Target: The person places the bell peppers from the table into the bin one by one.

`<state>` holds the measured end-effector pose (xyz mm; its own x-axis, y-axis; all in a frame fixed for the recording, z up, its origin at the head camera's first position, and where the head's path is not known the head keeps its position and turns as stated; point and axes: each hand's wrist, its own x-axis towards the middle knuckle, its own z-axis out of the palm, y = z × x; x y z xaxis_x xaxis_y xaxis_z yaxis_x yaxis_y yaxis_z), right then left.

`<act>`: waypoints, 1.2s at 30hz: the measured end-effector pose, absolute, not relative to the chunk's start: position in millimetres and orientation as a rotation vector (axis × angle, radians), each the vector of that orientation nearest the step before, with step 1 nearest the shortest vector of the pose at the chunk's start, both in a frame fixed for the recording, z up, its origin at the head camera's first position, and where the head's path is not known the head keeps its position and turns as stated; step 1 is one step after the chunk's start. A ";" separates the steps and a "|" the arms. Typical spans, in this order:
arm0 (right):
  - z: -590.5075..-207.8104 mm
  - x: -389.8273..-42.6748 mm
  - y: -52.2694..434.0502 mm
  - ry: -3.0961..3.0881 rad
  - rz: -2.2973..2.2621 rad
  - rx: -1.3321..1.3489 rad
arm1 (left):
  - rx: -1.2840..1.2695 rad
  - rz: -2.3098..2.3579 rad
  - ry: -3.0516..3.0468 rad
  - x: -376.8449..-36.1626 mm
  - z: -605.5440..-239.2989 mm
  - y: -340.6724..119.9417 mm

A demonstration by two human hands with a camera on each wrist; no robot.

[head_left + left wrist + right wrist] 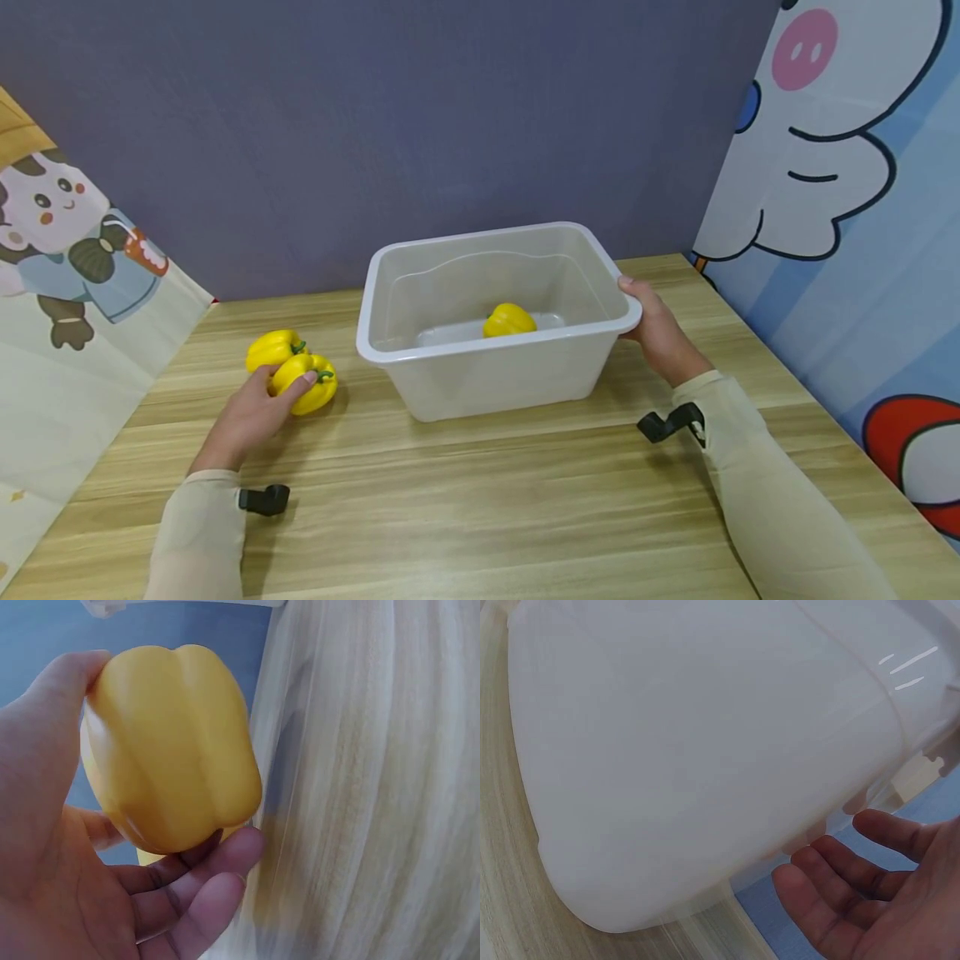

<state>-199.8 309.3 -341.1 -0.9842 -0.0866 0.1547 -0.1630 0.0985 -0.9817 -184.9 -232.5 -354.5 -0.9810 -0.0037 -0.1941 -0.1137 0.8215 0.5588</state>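
Nearest the head camera: left sleeve and right sleeve, both extended over the counter. Held pepper is pinched by the left hand, thumb on one side, fingers curled round the other. Its stem is pointed rightward, toward the tub. Whether it is lifted off the counter cannot be told.

Key relation: the tub is placed to the right of the left hand's fingers, near but apart; its long axis is set left to right, right end slightly farther off. The left end of its rim is interposed between held pepper and inner pepper, which is seen on the tub floor. The tub's right end is held by the right hand: thumb at the rim, other fingers loosely curved by the outer wall; firmness cannot be told. Rear pepper is partly hidden behind held pepper; the left hand is nearer to it.
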 end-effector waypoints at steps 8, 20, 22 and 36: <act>-339.3 -197.5 308.7 -2.279 2.054 0.254 | -0.119 0.914 2.827 -184.9 -353.3 -229.5; -339.1 -196.8 308.3 -2.294 2.032 0.263 | -0.098 0.972 2.821 -185.8 -355.2 -228.4; -338.9 -196.8 308.1 -2.289 2.038 0.260 | -0.098 0.985 2.815 -186.0 -355.7 -228.4; -339.6 -198.5 309.6 -2.307 2.023 0.252 | -0.060 1.066 2.833 -185.5 -357.2 -226.9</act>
<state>-198.5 309.6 -339.6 -0.9846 -0.0815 0.1547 -0.1640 0.1237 -0.9787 -185.5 -226.9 -357.2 -0.9927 0.0034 -0.1204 -0.0768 0.7523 0.6544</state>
